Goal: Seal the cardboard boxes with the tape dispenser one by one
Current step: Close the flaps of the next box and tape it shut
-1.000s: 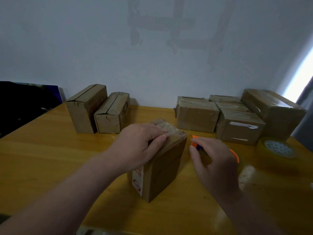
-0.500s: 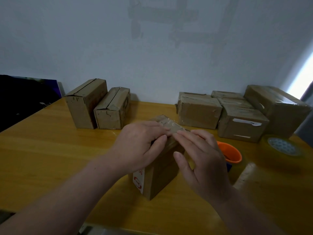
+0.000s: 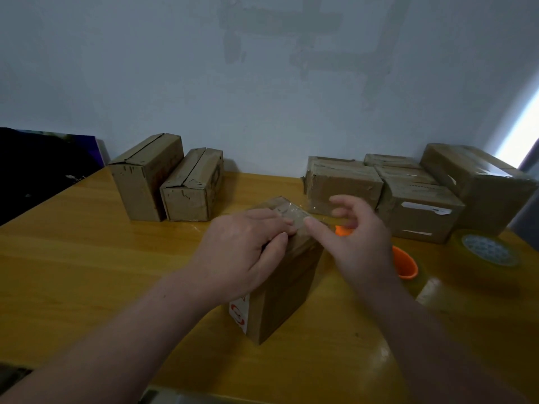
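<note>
Head view, single moment. Central box (image 3: 287, 290) stands upright on the counter (image 3: 87, 258), near the middle of the front edge, one corner turned toward the viewer; a white label with a red mark (image 3: 240, 312) sits low on its left near face. A strip of clear tape (image 3: 291, 213) lies across the box top. Left hand (image 3: 242, 252) grips the top end of the box, fingers curled over the top and thumb pressed on the near face. Right hand (image 3: 361, 243) holds nothing: its index fingertip touches the tape at the top right edge, and the other fingers are spread loosely and lifted off. The two hands are close together over the box top, not touching as far as can be seen. Orange tape dispenser (image 3: 405, 262) rests on the counter just right of the box, partly hidden behind the right hand. A tape roll (image 3: 490, 249) lies flat near the right edge. Two boxes (image 3: 166, 182) stand side by side at the back left; a cluster of boxes (image 3: 420, 205) fills the back right corner against the wall (image 3: 175, 68).
</note>
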`<state>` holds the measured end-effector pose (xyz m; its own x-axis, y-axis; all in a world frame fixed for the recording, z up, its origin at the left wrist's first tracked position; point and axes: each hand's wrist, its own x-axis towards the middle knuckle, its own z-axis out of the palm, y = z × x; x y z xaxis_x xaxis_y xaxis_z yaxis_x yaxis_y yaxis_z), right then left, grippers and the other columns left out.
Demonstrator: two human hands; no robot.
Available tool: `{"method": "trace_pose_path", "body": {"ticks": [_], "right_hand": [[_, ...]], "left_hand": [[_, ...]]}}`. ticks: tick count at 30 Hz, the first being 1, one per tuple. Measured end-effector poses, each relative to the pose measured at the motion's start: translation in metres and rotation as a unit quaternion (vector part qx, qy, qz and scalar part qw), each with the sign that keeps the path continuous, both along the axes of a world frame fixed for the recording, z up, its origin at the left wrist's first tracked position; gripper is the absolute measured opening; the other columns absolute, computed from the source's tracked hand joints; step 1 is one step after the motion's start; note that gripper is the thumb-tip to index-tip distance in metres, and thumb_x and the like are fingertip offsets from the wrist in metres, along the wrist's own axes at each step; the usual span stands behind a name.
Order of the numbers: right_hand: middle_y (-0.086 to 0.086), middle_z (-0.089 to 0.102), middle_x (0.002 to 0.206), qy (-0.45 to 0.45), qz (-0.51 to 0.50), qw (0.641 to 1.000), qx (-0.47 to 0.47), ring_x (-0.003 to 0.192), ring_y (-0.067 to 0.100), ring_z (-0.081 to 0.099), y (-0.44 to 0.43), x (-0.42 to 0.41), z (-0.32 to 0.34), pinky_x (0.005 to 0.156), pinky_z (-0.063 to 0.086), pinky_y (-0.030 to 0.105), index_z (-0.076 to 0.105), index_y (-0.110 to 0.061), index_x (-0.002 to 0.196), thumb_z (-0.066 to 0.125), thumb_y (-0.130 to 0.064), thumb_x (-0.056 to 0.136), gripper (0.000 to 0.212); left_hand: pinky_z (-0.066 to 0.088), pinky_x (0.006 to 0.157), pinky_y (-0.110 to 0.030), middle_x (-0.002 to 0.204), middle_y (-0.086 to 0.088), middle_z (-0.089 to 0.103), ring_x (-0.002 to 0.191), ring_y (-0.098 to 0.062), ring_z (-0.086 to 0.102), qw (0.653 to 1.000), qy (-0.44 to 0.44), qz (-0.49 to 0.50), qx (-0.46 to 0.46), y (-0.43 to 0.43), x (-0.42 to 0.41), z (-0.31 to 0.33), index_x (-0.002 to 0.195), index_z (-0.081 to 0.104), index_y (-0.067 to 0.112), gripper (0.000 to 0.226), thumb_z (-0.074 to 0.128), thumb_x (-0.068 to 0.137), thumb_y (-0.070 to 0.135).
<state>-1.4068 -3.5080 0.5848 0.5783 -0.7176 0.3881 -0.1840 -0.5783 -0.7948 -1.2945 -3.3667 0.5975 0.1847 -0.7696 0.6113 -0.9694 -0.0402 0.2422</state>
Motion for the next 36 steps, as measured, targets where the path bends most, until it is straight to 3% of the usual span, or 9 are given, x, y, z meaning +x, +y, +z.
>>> {"method": "trace_pose_path", "body": {"ticks": [2, 4, 9, 12, 22, 27, 30, 33, 36], "right_hand": [[-0.012, 0.067, 0.092, 0.026, 0.100, 0.975, 0.197, 0.082, 0.003, 0.062, -0.003, 0.003, 0.003, 0.066, 0.047, 0.017, 0.065, -0.024, 0.108, 0.072, -0.036, 0.080, 0.031], [-0.009, 0.073, 0.079, -0.004, 0.122, 0.962, 0.246, 0.073, 0.002, 0.067, -0.006, 0.005, 0.002, 0.063, 0.049, 0.017, 0.072, -0.026, 0.089, 0.071, -0.029, 0.083, 0.007], [0.016, 0.068, 0.072, -0.035, 0.030, 0.990, 0.133, 0.074, 0.030, 0.064, -0.005, 0.012, -0.004, 0.064, 0.051, 0.040, 0.074, -0.011, 0.071, 0.063, -0.026, 0.090, 0.027], [0.016, 0.066, 0.067, -0.020, -0.005, 0.999, 0.044, 0.070, 0.033, 0.062, -0.006, 0.013, -0.004, 0.066, 0.054, 0.049, 0.073, -0.010, 0.070, 0.059, -0.029, 0.092, 0.032], [0.008, 0.050, 0.048, -0.021, -0.051, 0.991, -0.122, 0.046, 0.024, 0.047, -0.007, 0.017, -0.006, 0.049, 0.039, 0.036, 0.055, -0.004, 0.054, 0.050, -0.034, 0.096, 0.052], [-0.004, 0.064, 0.065, -0.092, -0.101, 0.990, -0.031, 0.060, 0.012, 0.062, -0.011, 0.019, -0.002, 0.060, 0.055, 0.036, 0.066, -0.011, 0.074, 0.043, -0.032, 0.100, 0.040], [-0.010, 0.062, 0.078, -0.123, -0.052, 0.983, -0.129, 0.072, 0.003, 0.059, -0.010, 0.018, 0.012, 0.065, 0.050, 0.018, 0.068, -0.015, 0.090, 0.054, -0.024, 0.095, 0.018], [-0.013, 0.056, 0.109, 0.001, 0.039, 0.980, -0.196, 0.106, 0.003, 0.046, -0.005, 0.022, 0.023, 0.083, 0.033, 0.020, 0.070, -0.023, 0.098, 0.064, -0.028, 0.089, 0.012], [-0.012, 0.052, 0.129, 0.132, 0.072, 0.969, -0.194, 0.124, 0.010, 0.037, -0.005, 0.028, 0.028, 0.091, 0.022, 0.022, 0.067, -0.031, 0.112, 0.063, -0.038, 0.088, 0.026]], "left_hand": [[0.054, 0.072, -0.029, 0.100, 0.001, 0.072, 0.090, -0.010, 0.066, 1.000, -0.003, 0.000, -0.004, 0.000, -0.001, 0.000, 0.102, 0.074, 0.013, 0.040, 0.038, 0.093, 0.028], [0.052, 0.075, -0.028, 0.099, 0.001, 0.073, 0.090, -0.011, 0.067, 1.000, -0.005, 0.003, -0.005, 0.001, -0.002, 0.000, 0.101, 0.074, 0.012, 0.039, 0.039, 0.093, 0.026], [0.039, 0.086, -0.011, 0.101, 0.001, 0.073, 0.094, -0.008, 0.065, 1.000, -0.007, 0.006, 0.007, 0.000, -0.003, 0.000, 0.100, 0.075, 0.012, 0.038, 0.040, 0.091, 0.025], [0.041, 0.085, -0.012, 0.101, 0.002, 0.073, 0.094, -0.008, 0.066, 1.000, -0.002, 0.006, 0.009, -0.001, -0.004, 0.000, 0.100, 0.075, 0.013, 0.038, 0.040, 0.091, 0.026], [0.045, 0.083, -0.017, 0.102, 0.006, 0.072, 0.098, -0.005, 0.064, 1.000, -0.007, 0.013, 0.014, 0.001, -0.002, 0.004, 0.102, 0.074, 0.017, 0.041, 0.037, 0.092, 0.031], [0.048, 0.086, -0.021, 0.107, 0.008, 0.071, 0.101, -0.004, 0.062, 0.999, 0.023, 0.006, 0.042, 0.003, 0.001, 0.012, 0.108, 0.072, 0.020, 0.048, 0.033, 0.092, 0.042], [0.047, 0.081, -0.016, 0.107, 0.013, 0.068, 0.095, 0.001, 0.059, 0.998, 0.040, 0.009, 0.049, 0.001, 0.007, 0.019, 0.115, 0.068, 0.025, 0.030, 0.047, 0.095, 0.034], [0.045, 0.071, -0.013, 0.090, 0.012, 0.065, 0.078, 0.003, 0.054, 0.999, 0.026, 0.027, 0.002, -0.002, 0.014, 0.022, 0.104, 0.072, 0.021, 0.022, 0.071, 0.082, 0.017], [0.039, 0.067, -0.021, 0.093, 0.017, 0.048, 0.082, -0.002, 0.043, 0.994, 0.023, 0.103, -0.006, -0.005, 0.016, 0.027, 0.098, 0.057, 0.032, 0.033, 0.076, 0.072, 0.037]]}}
